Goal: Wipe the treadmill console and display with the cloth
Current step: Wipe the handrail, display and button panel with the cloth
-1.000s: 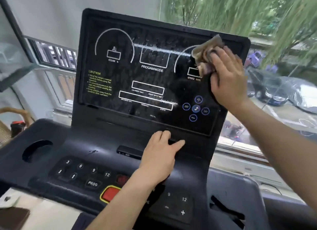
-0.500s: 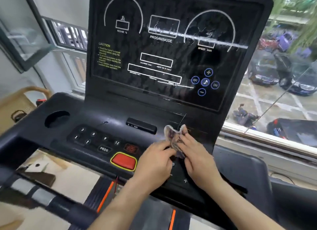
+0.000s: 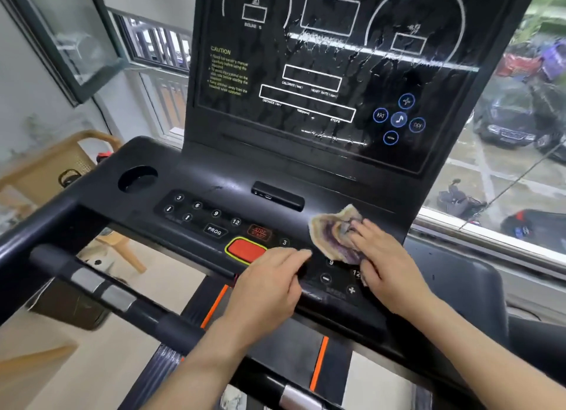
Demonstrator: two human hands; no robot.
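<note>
While under right hand point(image 3: 389, 264), cloth point(image 3: 329, 235) half-hidden.

Right hand point(image 3: 389, 267) presses cloth point(image 3: 329, 233) onto console point(image 3: 220, 177).

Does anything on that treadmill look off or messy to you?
Yes: the black display carries streaky smears, with a bright horizontal line of residue across its upper part and a shorter one near its bottom edge. It looks unevenly wiped. The right hand presses the cloth lower down, on the console.
</note>
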